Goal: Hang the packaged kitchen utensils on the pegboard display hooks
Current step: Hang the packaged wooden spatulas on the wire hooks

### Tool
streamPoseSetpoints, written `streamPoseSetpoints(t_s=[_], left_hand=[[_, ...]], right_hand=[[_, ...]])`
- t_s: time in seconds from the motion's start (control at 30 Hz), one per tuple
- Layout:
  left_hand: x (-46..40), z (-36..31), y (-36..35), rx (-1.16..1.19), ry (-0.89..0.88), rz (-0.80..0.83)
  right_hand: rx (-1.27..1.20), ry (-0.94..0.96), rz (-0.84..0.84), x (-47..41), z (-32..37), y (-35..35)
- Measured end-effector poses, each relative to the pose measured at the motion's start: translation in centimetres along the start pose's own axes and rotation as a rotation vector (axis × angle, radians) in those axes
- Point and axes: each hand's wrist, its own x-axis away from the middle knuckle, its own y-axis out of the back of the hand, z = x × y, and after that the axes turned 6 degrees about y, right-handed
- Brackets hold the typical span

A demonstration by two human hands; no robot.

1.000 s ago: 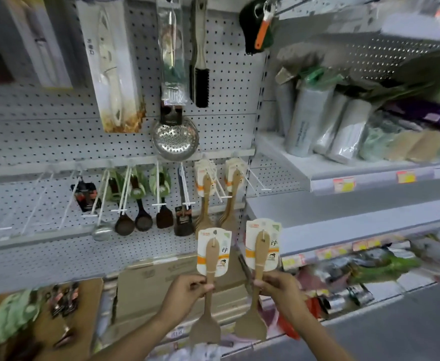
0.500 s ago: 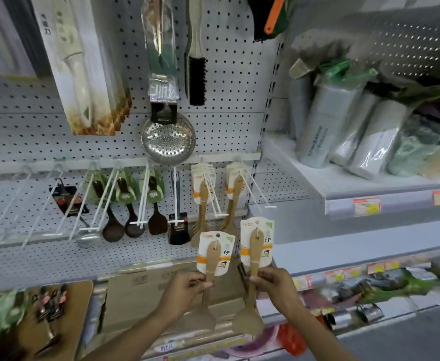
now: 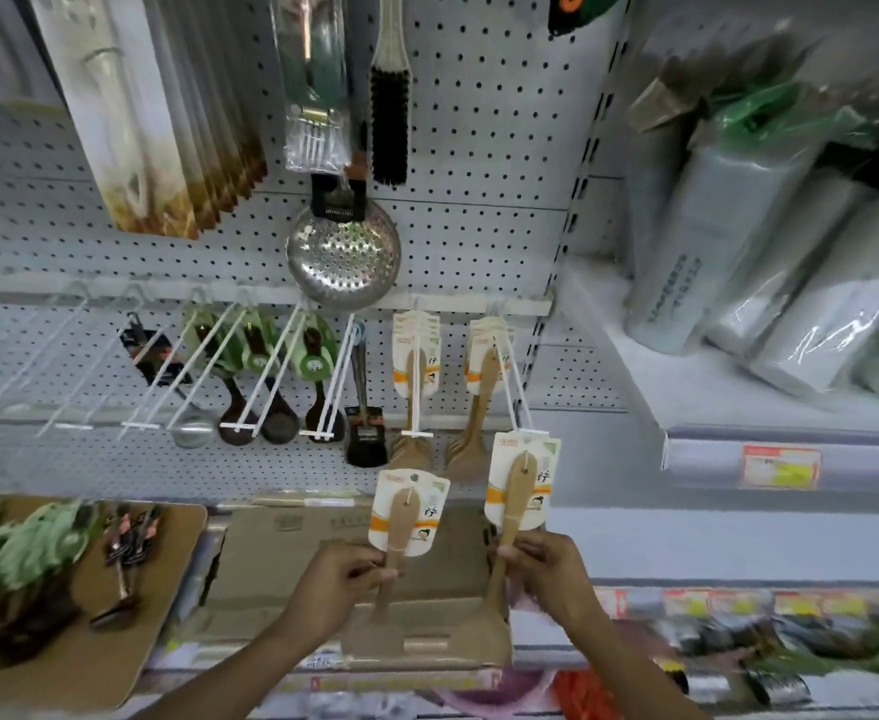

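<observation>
While each hand pinches a carded wooden spatula by its handle, the right hand [image 3: 546, 571] has its pale wooden spatula [image 3: 512, 511] at the white wire hook's tip [image 3: 530, 432]; next, thread the card hole on. Left hand [image 3: 336, 582] waits lower, its spatula [image 3: 401, 527] short of the pegboard [image 3: 479, 122].

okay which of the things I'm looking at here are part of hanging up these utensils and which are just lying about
Part of the job:
left hand holding a carded wooden spatula
right hand holding a second carded spatula
two hooks of hanging spatulas

Just lying about:
metal skimmer
black brush
cardboard box
wrapped rolls on the side shelf
</observation>
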Motion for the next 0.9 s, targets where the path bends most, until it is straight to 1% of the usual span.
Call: streamPoseSetpoints(t_s=[0.17,0.33,0.5,0.63,0.8,0.9], left_hand=[[0.2,-0.3,-1.6,-0.011,0.03,-0.064],[0.6,-0.5,-2.9,0.015,0.05,-0.104],[0.6,-0.8,-3.5,0.016,0.059,-0.108],[0.6,-1.1,-3.4,0.042,0.07,-0.115],[0.6,-0.8,-3.2,0.069,0.077,-0.11],[0.6,-0.3,-2.7,0.04,0.076,-0.098]], right_hand=[[-0.061,-0.001,0.066,-1.6,-0.7,1.3],[-0.042,0.02,0.107,-2.3,-1.6,1.4],[-0.143,0.007,0.141,-2.7,-1.7,1.1],[-0.204,-0.016,0.121,-3.3,-1.5,0.8],[-0.196,0.001,0.122,-3.9,-1.3,0.3],[-0.211,0.011,0.139,-4.1,-1.0,-0.1]])
